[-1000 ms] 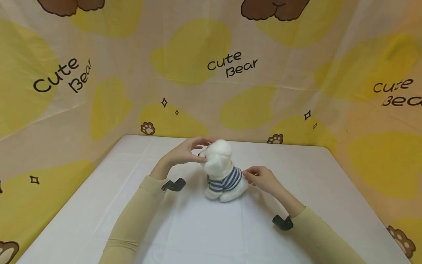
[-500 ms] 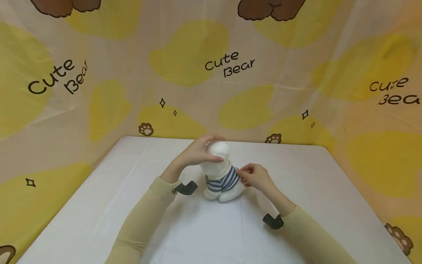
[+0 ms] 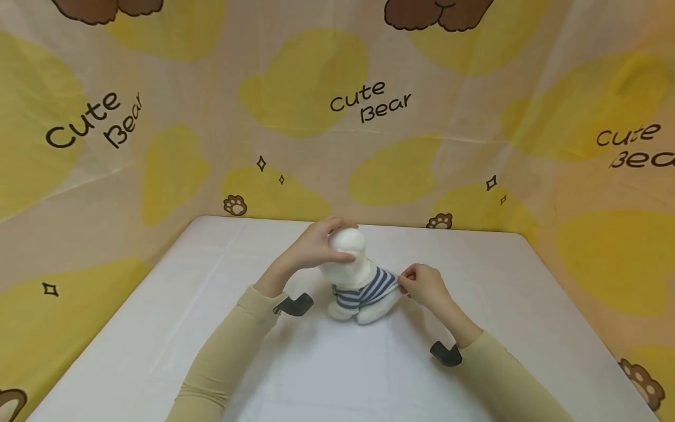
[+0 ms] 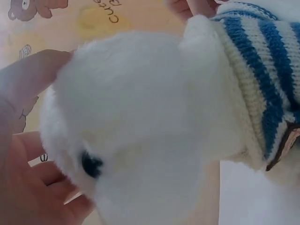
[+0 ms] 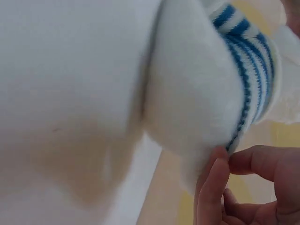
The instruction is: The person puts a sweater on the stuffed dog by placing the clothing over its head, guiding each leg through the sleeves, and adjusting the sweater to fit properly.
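Note:
A white plush toy [image 3: 379, 309] sits on the table in the head view, wearing a blue-and-white striped knitted sweater [image 3: 375, 287]. My left hand [image 3: 315, 246] grips its head from the left, thumb and fingers spread around it. Up close in the left wrist view, a round black bead [image 4: 91, 164] shows in the fur beside my fingers. At the toy's rear, my right hand [image 3: 426, 285] pinches the sweater's back hem. The right wrist view has the thumb and index finger meeting at the edge of the striped knit [image 5: 251, 75], close against the white fur.
The toy stands on a white-covered table [image 3: 327, 369]. A yellow-and-beige printed cloth [image 3: 295, 82] hangs behind and along the sides. Black curved pieces [image 3: 297, 305] are fixed at both sleeve cuffs.
My left hand has moved right, from the toy's face to around its head. My right hand reached in to the sweater, then drew back right, stretching the hem over the toy's rear.

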A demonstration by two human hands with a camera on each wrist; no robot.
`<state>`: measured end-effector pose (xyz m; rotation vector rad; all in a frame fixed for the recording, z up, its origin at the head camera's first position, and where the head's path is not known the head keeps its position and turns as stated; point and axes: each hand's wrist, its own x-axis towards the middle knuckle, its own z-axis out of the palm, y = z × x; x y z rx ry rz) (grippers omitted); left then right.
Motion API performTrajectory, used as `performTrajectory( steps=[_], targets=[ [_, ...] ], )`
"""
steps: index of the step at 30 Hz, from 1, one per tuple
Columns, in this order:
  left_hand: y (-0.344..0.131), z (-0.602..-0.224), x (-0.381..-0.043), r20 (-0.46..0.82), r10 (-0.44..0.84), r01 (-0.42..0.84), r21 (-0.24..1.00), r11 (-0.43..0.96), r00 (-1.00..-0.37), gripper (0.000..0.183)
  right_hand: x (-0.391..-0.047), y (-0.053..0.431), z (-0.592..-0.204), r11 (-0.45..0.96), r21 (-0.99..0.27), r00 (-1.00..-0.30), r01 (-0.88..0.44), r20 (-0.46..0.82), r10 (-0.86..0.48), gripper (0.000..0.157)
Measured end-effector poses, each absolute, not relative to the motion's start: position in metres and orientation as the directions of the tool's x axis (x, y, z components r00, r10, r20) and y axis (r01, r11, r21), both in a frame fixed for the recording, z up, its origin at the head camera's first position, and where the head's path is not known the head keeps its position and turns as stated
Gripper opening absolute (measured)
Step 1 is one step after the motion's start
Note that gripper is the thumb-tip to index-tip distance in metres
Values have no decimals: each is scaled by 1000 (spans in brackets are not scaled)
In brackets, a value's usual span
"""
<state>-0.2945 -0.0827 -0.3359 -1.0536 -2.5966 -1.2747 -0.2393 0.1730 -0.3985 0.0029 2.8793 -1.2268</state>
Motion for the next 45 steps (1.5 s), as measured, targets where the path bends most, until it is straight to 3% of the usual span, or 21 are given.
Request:
performTrajectory(
  steps=[5, 12, 17, 27, 31, 35, 37, 41, 45],
  targets=[
    [-84, -337, -293, 346, 544, 607, 670, 427, -764, 58, -231, 170, -401, 672, -740, -1000, -1, -2, -4, 19],
    [-84, -335, -291, 354, 548, 618, 658, 429, -758, 60, -216, 157, -407, 636, -770, -996, -50, -4, -84, 33],
    [-85, -334, -290, 359, 543, 617, 661, 427, -759, 60, -215, 152, -417, 539, -842, -999, -20, -7, -49, 21],
    [-83, -333, -289, 354, 543, 614, 664, 427, -761, 57, -208, 169, -417, 659, -752, -996, 16, -69, -54, 11],
    [-84, -335, -289, 355, 540, 611, 669, 424, -763, 57, -216, 172, -398, 674, -734, -992, -86, 0, -126, 14],
    [-86, -336, -290, 359, 540, 612, 672, 417, -762, 58, -242, 171, -376, 692, -711, -991, -129, 76, -106, 19],
    [-86, -337, -290, 358, 533, 606, 678, 417, -767, 58, -260, 171, -370, 733, -674, -994, -93, 25, -103, 26],
    [-86, -338, -289, 349, 523, 588, 698, 408, -778, 60, -290, 171, -373, 796, -605, -962, 6, -221, -160, 38],
    [-85, -339, -289, 351, 528, 592, 700, 401, -773, 60, -305, 173, -381, 773, -633, -910, 51, -348, -224, 35]
  ],
)
